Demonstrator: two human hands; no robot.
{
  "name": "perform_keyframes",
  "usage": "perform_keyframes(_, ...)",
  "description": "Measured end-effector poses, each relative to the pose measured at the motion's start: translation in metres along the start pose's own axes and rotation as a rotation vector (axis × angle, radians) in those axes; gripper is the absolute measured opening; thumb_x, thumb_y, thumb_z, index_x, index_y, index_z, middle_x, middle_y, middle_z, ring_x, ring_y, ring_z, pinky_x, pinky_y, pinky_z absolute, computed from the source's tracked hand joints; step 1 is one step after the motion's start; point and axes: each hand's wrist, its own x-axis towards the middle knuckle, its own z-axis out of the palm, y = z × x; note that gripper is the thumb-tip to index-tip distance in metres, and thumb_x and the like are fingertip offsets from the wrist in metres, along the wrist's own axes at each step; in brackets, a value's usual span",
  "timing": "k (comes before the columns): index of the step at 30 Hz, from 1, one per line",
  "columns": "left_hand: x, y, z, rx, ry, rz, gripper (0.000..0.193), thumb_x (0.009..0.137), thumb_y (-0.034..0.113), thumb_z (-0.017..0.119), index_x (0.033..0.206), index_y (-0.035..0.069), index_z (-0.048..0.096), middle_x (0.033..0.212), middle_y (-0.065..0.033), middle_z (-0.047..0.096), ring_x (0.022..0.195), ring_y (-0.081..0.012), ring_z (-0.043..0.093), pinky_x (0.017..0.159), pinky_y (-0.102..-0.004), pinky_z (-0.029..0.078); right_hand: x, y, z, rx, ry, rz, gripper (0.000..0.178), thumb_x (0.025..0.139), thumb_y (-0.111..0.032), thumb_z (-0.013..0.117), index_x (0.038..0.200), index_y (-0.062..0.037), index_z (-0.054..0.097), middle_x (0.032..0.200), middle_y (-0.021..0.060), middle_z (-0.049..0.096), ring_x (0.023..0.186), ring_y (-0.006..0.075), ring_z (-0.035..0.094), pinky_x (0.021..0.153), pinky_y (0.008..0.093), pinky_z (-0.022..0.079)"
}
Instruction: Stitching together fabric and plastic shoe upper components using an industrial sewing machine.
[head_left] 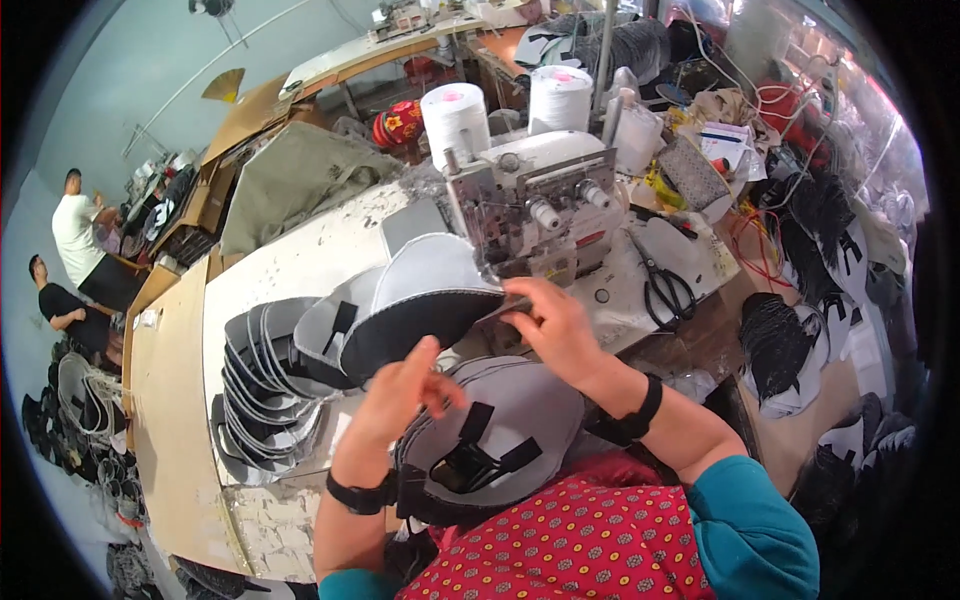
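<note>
A curved grey-and-black padded fabric piece lies at the front of a white overlock sewing machine, its stitched rim facing me. My right hand pinches the right corner of this piece, close to the machine's foot. With index finger stretched out, my left hand is at the lower edge of the black face; its other fingers are loosely bent and slightly blurred, with nothing visible in them. Below, a stack of grey pieces with black straps rests at my lap. More stitched grey pieces overlap on the table to the left.
Two white thread cones stand behind the machine. Black-handled scissors lie at its right. Fabric bundles sit farther right, beside tangled cables. Two people are at the far left.
</note>
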Motion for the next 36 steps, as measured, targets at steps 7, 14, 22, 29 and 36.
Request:
perform_keyframes(7,0.064,-0.003,-0.035,0.149,0.101,0.368,0.027,0.094,0.033,0.063,0.097,0.006,0.062,0.096,-0.0057,0.066,0.079,-0.0129,0.061,0.063,-0.0327,0.046,-0.030,-0.017,-0.001,-0.060,-0.411,-0.147,0.028,0.074,-0.008,0.076,0.099,-0.0034,0.063,0.092,0.0098,0.058,0.084,0.0242,0.059,0.073,0.0349,0.048)
perform_keyframes(14,0.107,-0.053,-0.126,-0.402,0.508,0.079,0.026,0.087,0.036,0.068,0.084,0.011,0.060,0.075,0.0002,0.060,0.062,-0.0140,0.053,0.050,-0.0305,0.041,-0.041,-0.030,0.014,-0.204,-0.534,-0.405,0.029,0.074,-0.011,0.073,0.099,-0.0061,0.058,0.106,0.0091,0.055,0.099,0.0285,0.053,0.089,0.0407,0.043)
perform_keyframes(22,0.037,-0.050,-0.146,1.128,1.399,0.604,0.032,0.083,0.018,0.069,0.106,0.006,0.050,0.103,-0.0137,0.054,0.101,-0.0333,0.056,0.073,-0.0419,0.048,-0.017,-0.037,-0.060,0.177,-0.344,0.082,0.018,0.089,-0.005,0.062,0.102,-0.0033,0.050,0.101,0.0092,0.060,0.082,0.0170,0.062,0.069,0.0323,0.049)
perform_keyframes(29,0.034,-0.006,-0.040,-0.502,0.178,0.334,0.062,0.098,0.060,0.038,0.098,0.004,0.065,0.085,-0.0013,0.067,0.077,-0.0162,0.062,0.063,-0.0324,0.047,0.022,-0.022,0.000,0.436,-0.198,0.631,0.022,0.091,-0.003,0.060,0.112,-0.0027,0.061,0.083,0.0023,0.065,0.069,0.0059,0.055,0.063,0.0229,0.044)
perform_keyframes(36,0.081,0.010,-0.026,-0.220,0.277,0.636,0.015,0.095,0.019,0.063,0.107,0.009,0.061,0.080,0.0069,0.055,0.065,-0.0017,0.044,0.059,-0.0177,0.035,-0.009,-0.006,0.018,0.114,-0.202,0.055,0.020,0.090,-0.003,0.059,0.109,0.0036,0.059,0.085,0.0166,0.067,0.071,0.0236,0.067,0.062,0.0333,0.052)
